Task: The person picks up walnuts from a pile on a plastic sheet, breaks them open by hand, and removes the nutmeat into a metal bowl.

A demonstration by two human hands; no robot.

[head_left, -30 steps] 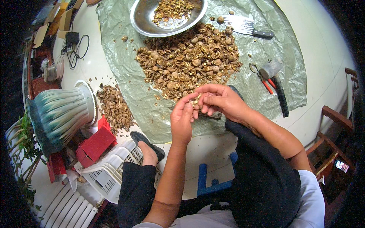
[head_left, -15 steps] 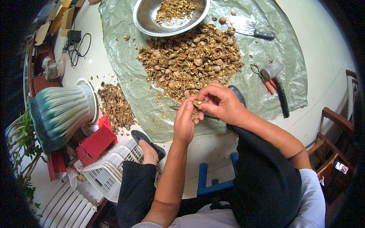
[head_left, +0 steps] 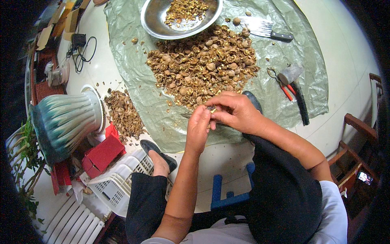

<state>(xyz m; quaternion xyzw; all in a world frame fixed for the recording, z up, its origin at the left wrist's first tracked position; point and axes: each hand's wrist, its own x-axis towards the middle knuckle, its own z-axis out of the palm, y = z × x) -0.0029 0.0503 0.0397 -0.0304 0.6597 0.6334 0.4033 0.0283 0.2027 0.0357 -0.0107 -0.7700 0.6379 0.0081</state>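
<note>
Both hands meet just in front of a heap of cracked walnuts and shells [head_left: 203, 69]. Between them is a small walnut piece [head_left: 211, 109], mostly covered by my fingers. My left hand [head_left: 197, 129] is closed on it from the left, thumb up. From the right, the bent fingers and thumb of my right hand [head_left: 237, 113] pinch at the same piece. A dark thin thing [head_left: 186, 115] pokes out beside my left hand; its kind is hidden. Beyond the heap stands a steel bowl [head_left: 153, 22] holding walnut kernels [head_left: 185, 11].
A green plastic sheet [head_left: 162, 134] covers the floor. At right lie a mallet [head_left: 291, 74], red-handled pliers or shears [head_left: 290, 92] and a black-handled knife [head_left: 281, 36]. Leftward are a shell pile [head_left: 122, 112], a glazed planter [head_left: 67, 122], a red box [head_left: 103, 156] and a white basket [head_left: 109, 189].
My right-hand fingers have closed further over the walnut piece, and less of it shows. My left fingers have shifted slightly. The tools and heap stay put.
</note>
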